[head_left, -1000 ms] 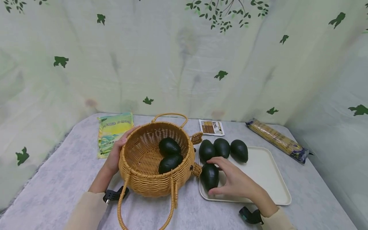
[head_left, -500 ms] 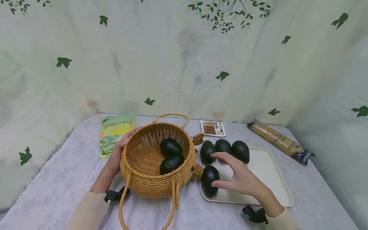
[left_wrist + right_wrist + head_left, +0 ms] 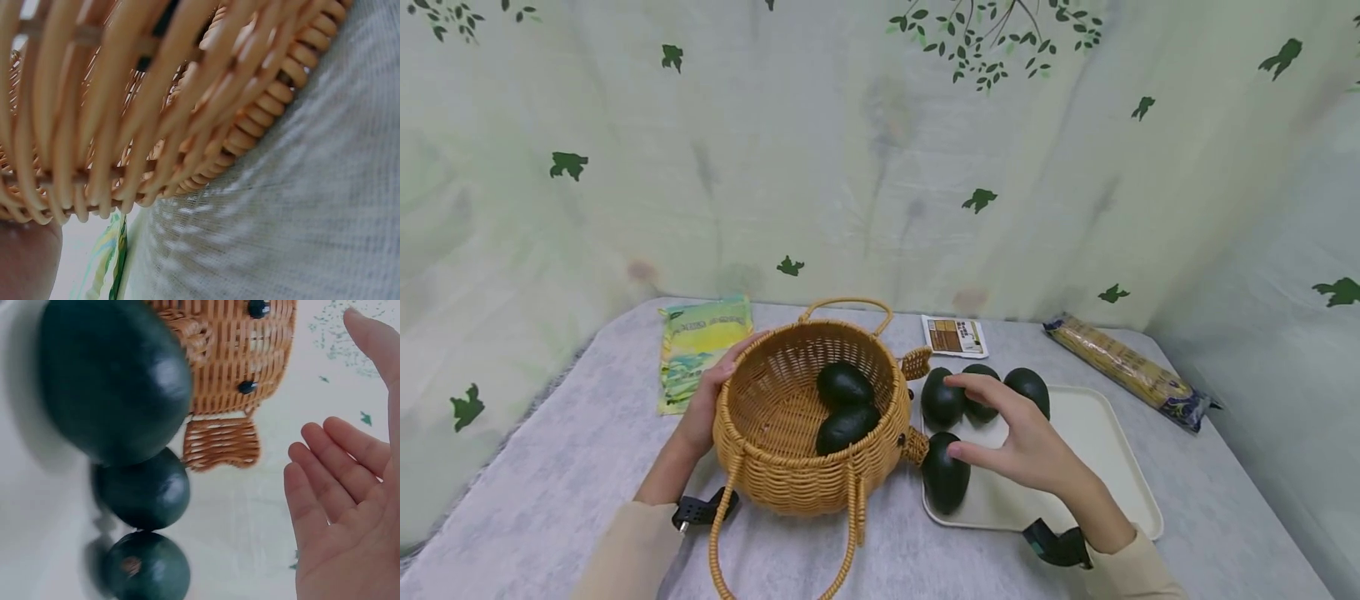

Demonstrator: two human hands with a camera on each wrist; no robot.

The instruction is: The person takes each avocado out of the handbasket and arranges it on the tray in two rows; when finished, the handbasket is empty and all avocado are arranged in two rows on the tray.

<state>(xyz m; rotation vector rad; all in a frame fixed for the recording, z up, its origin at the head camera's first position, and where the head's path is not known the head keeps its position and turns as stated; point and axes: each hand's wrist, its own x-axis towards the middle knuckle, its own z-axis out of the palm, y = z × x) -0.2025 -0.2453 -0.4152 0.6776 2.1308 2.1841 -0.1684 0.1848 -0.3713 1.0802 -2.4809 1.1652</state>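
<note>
A round wicker basket [image 3: 805, 492] stands at centre-left, holding two dark green avocados [image 3: 845, 408]. My left hand [image 3: 703, 400] holds its left side from outside, fingers along the curve below the rim; most of this hand is hidden in the left wrist view, behind the weave [image 3: 94, 125]. My right hand [image 3: 1018, 429] hovers over the left part of a cream tray [image 3: 1097, 450], thumb and fingers spread with nothing between them. Under its thumb lies the front avocado [image 3: 945, 479]. Several more avocados sit along the tray's back edge, partly covered by my fingers [image 3: 331, 469].
A yellow-green packet [image 3: 700, 342] lies behind my left hand. Farther back are a small white-and-brown sachet [image 3: 955, 336] and, at right, a long packet of noodles [image 3: 1120, 367]. The basket's handle [image 3: 846, 558] loops toward me. A leaf-print curtain [image 3: 850, 167] borders the table.
My right hand has let go of the front avocado, which stays on the tray, and has risen slightly up and away from it. The left hand and basket keep their place.
</note>
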